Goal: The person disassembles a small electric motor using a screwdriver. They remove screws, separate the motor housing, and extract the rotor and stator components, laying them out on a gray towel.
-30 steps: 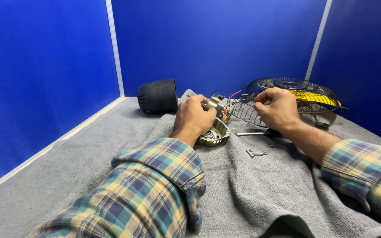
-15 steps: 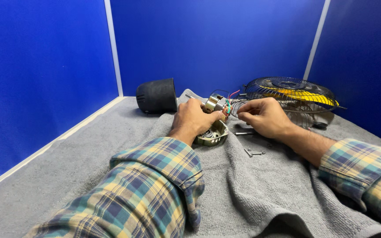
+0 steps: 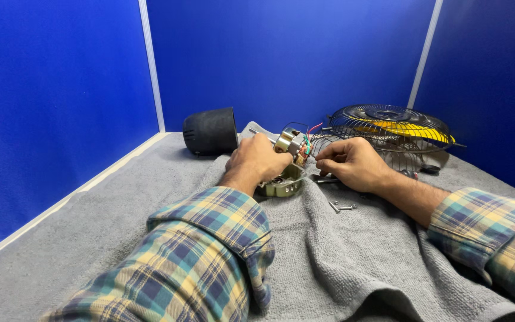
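The left hand point(image 3: 258, 160) is curled around a small fan motor point(image 3: 289, 145), fingers wrapped over its near side so that the metal body and its copper-coloured winding show just past the knuckles. The motor sits above the middle of the grey towel point(image 3: 353, 256), held slightly off the cloth and tilted, with thin red, green and black wires point(image 3: 309, 143) sprouting from its right end. The right hand point(image 3: 353, 164) meets it from the other side — thumb and forefinger pinched together on those wires, the remaining fingers folded in toward the palm. Directly below the motor, touching the towel, lies a round metal housing piece point(image 3: 284, 185), partly covered by the left wrist. A slim tool point(image 3: 323, 178), whose type cannot be told, lies under the right hand, and 2 or 3 small screws point(image 3: 344, 207) rest on the cloth just beside the right wrist. Behind the hands, a black wire fan guard point(image 3: 388, 122) lies flat with yellow blades point(image 3: 409, 129) visible inside it. To the left of that stands a black cup-shaped cover point(image 3: 211, 131) on its side, well apart from the guard. Both forearms wear plaid sleeves point(image 3: 210, 250) — blue, green and yellow.
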